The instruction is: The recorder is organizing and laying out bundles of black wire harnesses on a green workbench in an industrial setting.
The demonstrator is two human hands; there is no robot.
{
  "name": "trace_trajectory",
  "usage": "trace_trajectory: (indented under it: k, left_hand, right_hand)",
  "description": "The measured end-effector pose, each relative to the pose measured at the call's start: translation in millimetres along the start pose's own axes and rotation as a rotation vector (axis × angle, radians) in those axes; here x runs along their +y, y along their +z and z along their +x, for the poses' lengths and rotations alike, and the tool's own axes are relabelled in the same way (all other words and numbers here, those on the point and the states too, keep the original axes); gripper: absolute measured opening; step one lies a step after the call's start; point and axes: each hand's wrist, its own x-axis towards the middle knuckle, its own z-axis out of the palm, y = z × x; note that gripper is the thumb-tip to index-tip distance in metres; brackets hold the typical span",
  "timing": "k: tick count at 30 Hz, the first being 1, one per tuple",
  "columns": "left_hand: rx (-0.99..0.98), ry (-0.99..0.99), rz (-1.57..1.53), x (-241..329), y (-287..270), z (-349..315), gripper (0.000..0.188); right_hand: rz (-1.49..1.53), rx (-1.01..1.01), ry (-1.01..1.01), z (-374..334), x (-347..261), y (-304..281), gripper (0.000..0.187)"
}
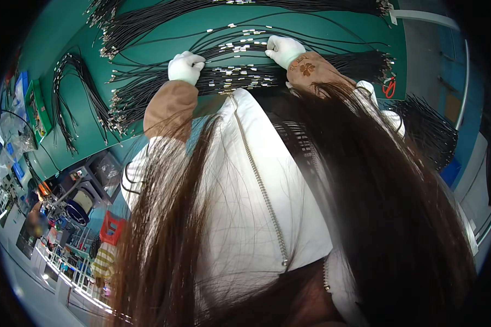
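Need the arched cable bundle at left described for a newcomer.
On the green table, look left of the left hand. There a black cable bundle bends into an arch, both legs toward the near edge. Its neighbours, the straighter bundles, run left to right.

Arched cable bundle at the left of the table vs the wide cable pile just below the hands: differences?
Pose: the arched bundle is bent into an upside-down U; the wide pile lies stretched left to right.
Bulk: the arched bundle is slimmer; the wide pile looks much thicker.
Middle: the wide pile shows clustered white pieces mid-length; the arched bundle shows no such cluster at its bend.
Shared: both are black cables on the green table.
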Motion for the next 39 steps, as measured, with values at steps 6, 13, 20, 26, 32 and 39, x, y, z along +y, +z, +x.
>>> trace_trajectory:
  k: [6, 13, 20, 26, 32, 39]
  left_hand:
    - [-0.091, 0.124, 0.206, 15, 9, 16, 0.01]
    - [-0.086, 0.208, 0.117, 57, 33, 38, 0.008]
    - [-0.104, 0.024, -0.015, 53, 32, 50, 0.021]
    - [-0.026, -0.026, -0.092, 46, 14, 43, 0.015]
    - [-0.24, 0.157, -0.137, 37, 9, 11, 0.015]
    - [-0.33, 0.07, -0.07, 50, 8, 16, 0.011]
  right_hand:
    - [0.001, 0.032, -0.023, -2, 1, 1, 0.019]
    - [0.036, 0.023, -0.008, -5, -4, -2, 0.02]
    - [0.053, 0.031, -0.07, -6, 4, 0, 0.027]
    - [0.061, -0.011, -0.018, 6, 8, -8, 0.029]
    - [0.067, -0.069, 0.003, 9, 9, -16, 0.03]
    - [0.06, -0.008, -0.018, 5, 11, -6, 0.029]
